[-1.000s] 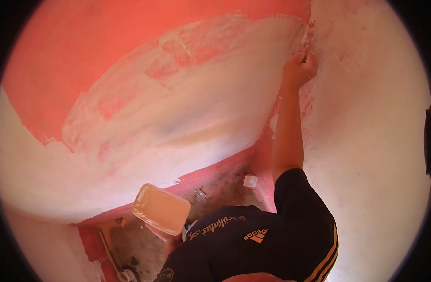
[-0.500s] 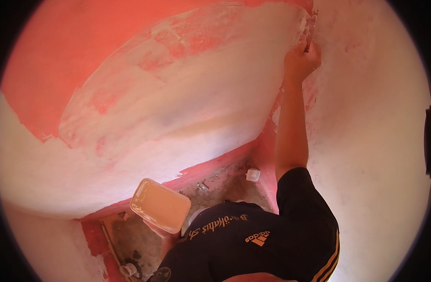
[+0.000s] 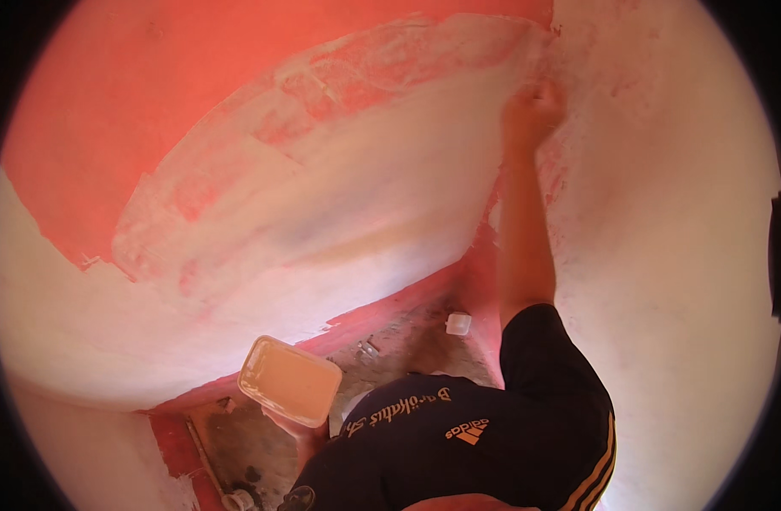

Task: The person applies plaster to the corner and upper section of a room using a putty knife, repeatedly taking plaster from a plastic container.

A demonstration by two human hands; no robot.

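Note:
My left hand (image 3: pixel 305 436) is low, closed round the underside of a rectangular tub (image 3: pixel 290 381). Its rim and edges carry pale smears, and a flat peach-coloured surface faces up; my fingers are mostly hidden beneath it. My right arm reaches far up to the wall corner. There my right hand (image 3: pixel 533 112) is closed, blurred by motion, on a putty knife whose blade I can hardly make out now. Around it the red wall (image 3: pixel 118 111) carries a broad patch of pale putty (image 3: pixel 390 162), thin and streaky along its curved upper edge.
A pale wall (image 3: pixel 663 213) rises on the right. Below, a dirty floor (image 3: pixel 407 341) borders a red strip along the wall foot. On it lie a small white container (image 3: pixel 458 324), a small metal piece (image 3: pixel 369 347) and a round pale object (image 3: pixel 237 500) at lower left.
My right hand has come down slightly and left along the corner, now blurred. The tub in my left hand has tilted and shifted a little lower.

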